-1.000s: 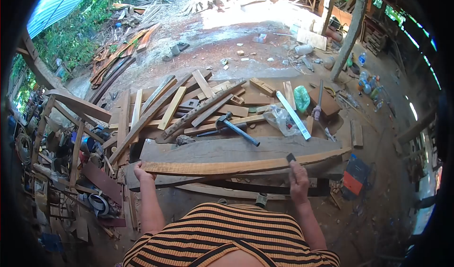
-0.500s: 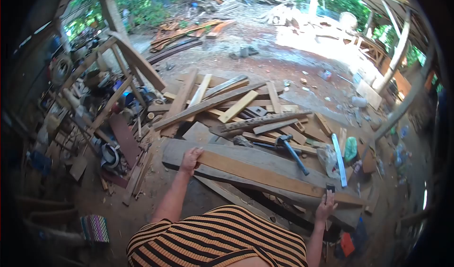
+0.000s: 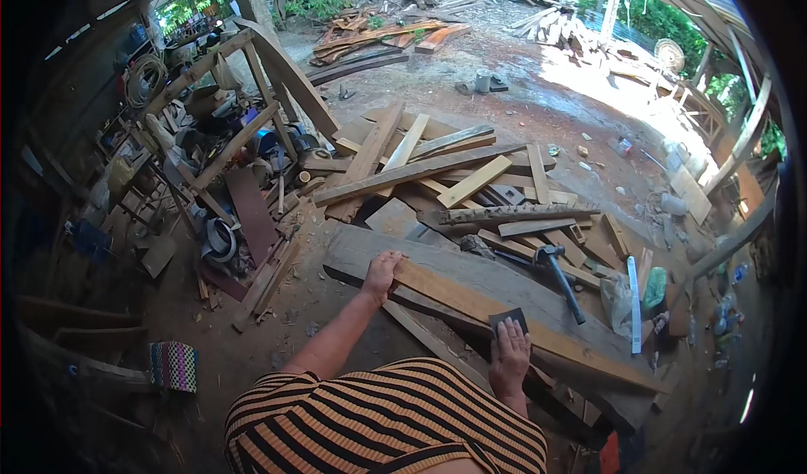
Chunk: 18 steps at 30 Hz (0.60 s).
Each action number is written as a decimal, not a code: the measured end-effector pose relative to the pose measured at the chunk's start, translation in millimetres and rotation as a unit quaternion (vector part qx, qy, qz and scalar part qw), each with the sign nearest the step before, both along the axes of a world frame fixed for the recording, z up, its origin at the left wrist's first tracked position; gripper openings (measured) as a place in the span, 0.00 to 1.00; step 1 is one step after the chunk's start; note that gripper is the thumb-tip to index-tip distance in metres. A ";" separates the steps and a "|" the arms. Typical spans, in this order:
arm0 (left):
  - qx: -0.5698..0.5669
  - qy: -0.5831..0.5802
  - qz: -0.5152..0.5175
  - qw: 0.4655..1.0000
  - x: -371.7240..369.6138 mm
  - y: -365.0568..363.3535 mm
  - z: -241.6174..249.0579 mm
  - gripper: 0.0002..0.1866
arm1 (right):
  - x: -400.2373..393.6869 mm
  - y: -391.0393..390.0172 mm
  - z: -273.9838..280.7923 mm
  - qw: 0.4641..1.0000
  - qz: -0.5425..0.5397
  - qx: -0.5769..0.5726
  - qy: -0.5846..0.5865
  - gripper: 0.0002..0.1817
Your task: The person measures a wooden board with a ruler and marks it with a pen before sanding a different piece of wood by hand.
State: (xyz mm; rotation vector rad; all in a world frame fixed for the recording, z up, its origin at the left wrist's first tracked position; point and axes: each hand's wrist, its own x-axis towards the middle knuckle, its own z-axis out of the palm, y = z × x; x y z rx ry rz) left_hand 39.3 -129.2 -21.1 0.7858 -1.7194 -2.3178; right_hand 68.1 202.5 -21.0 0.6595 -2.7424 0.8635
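Observation:
A long light-brown wooden board (image 3: 445,298) lies along a thick grey plank (image 3: 370,243) that serves as a work surface. My left hand (image 3: 383,276) grips the board's left end, fingers wrapped over its edge. Under the fingers of my right hand (image 3: 509,355) is a small dark piece of sandpaper (image 3: 507,318), pressed flat on the board near its middle. Behind the board, a hammer (image 3: 558,281) with a dark head and blue-grey handle rests on the plank, its head toward the wood pile.
Loose boards (image 3: 420,171) are heaped just beyond the plank. A pale strip (image 3: 634,306) and a clear plastic bag (image 3: 616,299) are at the right. Leftward stand a wooden frame (image 3: 235,146) and assorted clutter. A woven multicoloured item (image 3: 173,366) sits at lower left.
My right hand has slid the sandpaper leftward along the board, from near its right end to about the middle. My left hand keeps its grip. The camera view has shifted.

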 end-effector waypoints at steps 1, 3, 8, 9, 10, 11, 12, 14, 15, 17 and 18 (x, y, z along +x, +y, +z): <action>0.002 -0.003 -0.009 1.000 -1.5 -0.3 -0.9 0.09 | -2.1 5.3 3.2 1.000 0.013 -0.016 -0.002 0.20; 0.003 0.015 0.006 1.000 -4.0 -1.9 -5.2 0.08 | -7.4 51.1 -6.8 1.000 -0.031 0.003 -0.002 0.20; 0.002 0.021 0.025 0.999 -7.5 -3.4 -20.1 0.08 | -10.8 246.3 -49.4 0.942 -0.328 0.066 0.006 0.19; -0.006 0.032 0.035 0.999 -8.1 -4.7 -24.7 0.08 | -15.4 280.4 -69.8 0.922 -0.385 0.051 0.010 0.20; -0.006 0.027 0.019 0.999 -8.9 -4.3 -24.5 0.08 | -14.7 301.5 -84.9 0.897 -0.440 0.036 0.015 0.20; -0.010 0.022 0.036 0.999 -9.5 -2.6 -22.3 0.07 | -14.6 295.4 -83.2 0.897 -0.440 0.038 0.015 0.20; -0.016 0.016 0.052 0.998 -10.4 -0.6 -20.5 0.07 | -21.8 268.0 -69.0 0.896 -0.441 0.041 0.015 0.20; -0.020 0.008 0.050 0.999 -15.8 2.0 -18.8 0.07 | -21.3 186.6 -50.6 0.935 -0.343 0.032 0.083 0.17; -0.025 0.007 0.065 0.998 -18.8 2.0 -17.7 0.06 | -17.1 140.5 -38.2 0.955 -0.283 0.019 0.085 0.19; -0.041 -0.003 0.049 0.998 -22.2 -0.8 -17.1 0.06 | -3.2 68.9 -17.4 0.988 -0.144 -0.003 0.055 0.22; -0.056 -0.008 0.049 0.997 -23.3 -1.8 -17.0 0.06 | 3.4 51.4 -12.8 0.995 -0.077 -0.045 0.043 0.21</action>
